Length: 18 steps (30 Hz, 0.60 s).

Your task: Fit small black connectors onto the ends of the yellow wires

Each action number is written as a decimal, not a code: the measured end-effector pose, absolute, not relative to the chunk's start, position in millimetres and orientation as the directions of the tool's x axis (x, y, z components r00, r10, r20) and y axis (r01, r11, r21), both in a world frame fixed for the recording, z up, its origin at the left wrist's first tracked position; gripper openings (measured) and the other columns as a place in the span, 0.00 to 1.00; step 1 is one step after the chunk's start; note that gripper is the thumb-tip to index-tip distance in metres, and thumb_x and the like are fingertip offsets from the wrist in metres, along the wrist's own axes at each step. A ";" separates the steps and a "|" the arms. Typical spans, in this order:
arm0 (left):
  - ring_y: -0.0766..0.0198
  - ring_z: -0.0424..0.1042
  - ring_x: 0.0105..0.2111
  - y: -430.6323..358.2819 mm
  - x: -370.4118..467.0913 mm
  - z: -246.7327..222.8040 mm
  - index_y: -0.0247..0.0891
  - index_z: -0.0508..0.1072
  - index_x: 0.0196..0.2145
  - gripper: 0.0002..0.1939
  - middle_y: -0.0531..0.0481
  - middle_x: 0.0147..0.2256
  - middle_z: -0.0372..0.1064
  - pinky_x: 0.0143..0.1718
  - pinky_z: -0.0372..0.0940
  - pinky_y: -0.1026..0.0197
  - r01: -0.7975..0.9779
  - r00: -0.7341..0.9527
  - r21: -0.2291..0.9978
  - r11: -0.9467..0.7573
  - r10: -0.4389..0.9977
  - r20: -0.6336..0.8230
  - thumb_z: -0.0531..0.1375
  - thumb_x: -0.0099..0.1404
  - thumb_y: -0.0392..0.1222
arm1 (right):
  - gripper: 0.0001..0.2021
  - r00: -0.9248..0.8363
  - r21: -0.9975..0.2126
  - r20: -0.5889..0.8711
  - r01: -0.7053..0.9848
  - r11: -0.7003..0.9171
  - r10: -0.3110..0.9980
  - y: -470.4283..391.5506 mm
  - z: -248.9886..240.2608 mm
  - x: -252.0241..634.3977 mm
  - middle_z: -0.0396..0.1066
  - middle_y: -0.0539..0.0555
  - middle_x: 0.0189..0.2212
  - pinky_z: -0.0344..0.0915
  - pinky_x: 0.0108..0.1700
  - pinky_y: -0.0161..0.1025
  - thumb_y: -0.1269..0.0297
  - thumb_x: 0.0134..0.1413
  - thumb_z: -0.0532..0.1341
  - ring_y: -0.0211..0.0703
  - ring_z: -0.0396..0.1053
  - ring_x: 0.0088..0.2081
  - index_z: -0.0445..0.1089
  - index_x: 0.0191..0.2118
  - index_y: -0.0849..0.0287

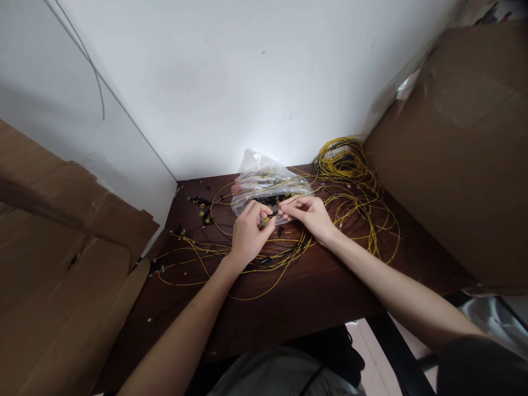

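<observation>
My left hand [249, 230] is closed in a pinch on a small black piece [274, 213], which looks like a connector. Close beside it, my right hand [308, 215] pinches a thin yellow cable [293, 200] between thumb and fingers. The fingertips partly hide where the two parts meet. Just behind both hands lies a clear plastic bag [258, 165] with many small black and yellow parts [284, 197] at its mouth. Loose yellow and black cables [289, 254] spread over the dark brown tabletop [313, 291] beneath my wrists.
A thick coil of yellow cable [340, 157] sits at the back right, with looser loops [373, 220] in front. Small black and yellow pieces [202, 203] lie at the left back. Cardboard [74, 286] stands left, a large carton [457, 165] right, and a white wall [264, 82] behind.
</observation>
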<state>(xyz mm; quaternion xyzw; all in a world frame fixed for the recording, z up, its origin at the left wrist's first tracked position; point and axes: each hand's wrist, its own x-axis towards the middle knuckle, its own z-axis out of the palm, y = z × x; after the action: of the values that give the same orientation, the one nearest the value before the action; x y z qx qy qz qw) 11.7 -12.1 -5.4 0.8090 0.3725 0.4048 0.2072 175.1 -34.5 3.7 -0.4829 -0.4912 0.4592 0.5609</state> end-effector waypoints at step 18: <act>0.70 0.58 0.25 -11.5 12.1 -8.4 0.37 0.66 0.29 0.01 0.53 0.28 0.62 0.28 0.54 0.66 0.460 0.391 0.639 -0.617 0.787 0.478 0.57 0.57 0.34 | 0.11 0.100 -0.993 0.088 -0.075 0.096 0.991 -33.0 1.8 177.2 0.72 0.53 0.30 0.64 0.27 0.33 0.59 0.39 0.68 0.33 0.66 0.26 0.73 0.27 0.62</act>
<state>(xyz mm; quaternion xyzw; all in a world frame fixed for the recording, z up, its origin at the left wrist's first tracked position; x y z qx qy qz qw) 12.1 -11.5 -8.4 0.8079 0.3858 0.3945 0.2069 177.2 -33.0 1.8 -0.4797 -0.4775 0.4710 0.5658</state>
